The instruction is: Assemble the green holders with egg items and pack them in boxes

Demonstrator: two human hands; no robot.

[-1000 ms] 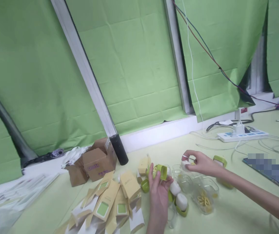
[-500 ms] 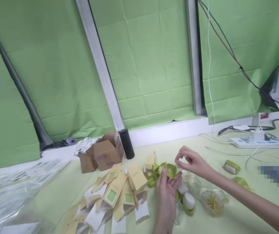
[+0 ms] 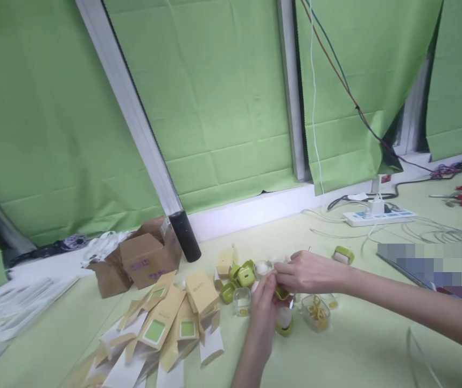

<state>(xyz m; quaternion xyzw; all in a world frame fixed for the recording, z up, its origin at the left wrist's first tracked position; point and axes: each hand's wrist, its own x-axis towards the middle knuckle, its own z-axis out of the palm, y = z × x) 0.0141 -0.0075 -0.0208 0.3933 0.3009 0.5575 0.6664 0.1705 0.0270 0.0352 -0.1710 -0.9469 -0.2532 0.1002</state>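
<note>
Both of my hands meet over a green earbud case cover (image 3: 281, 293), which is mostly hidden by the fingers. My left hand (image 3: 262, 302) is closed round its left side, thumb upward. Bent over its top, the fingers of my right hand (image 3: 300, 272) are pinched together; whether they also hold something small is hidden. Just left lie more green case covers (image 3: 246, 275) and a clear plastic box (image 3: 242, 300). Below the hands is a white earbud case (image 3: 284, 317) in a green cover. To the right stands a clear box of yellowish bands (image 3: 316, 312).
Folded paper boxes (image 3: 166, 318) with green labels are heaped on the left. Behind them stand a cardboard box (image 3: 144, 258) and a black cylinder (image 3: 185, 236). A power strip (image 3: 380, 215) with cables lies at the back right. Another green-covered case (image 3: 343, 255) lies beyond my right forearm.
My right hand has come from above and to the right down onto the case cover in my left hand, which has closed more around it. The view has swung to the right.
</note>
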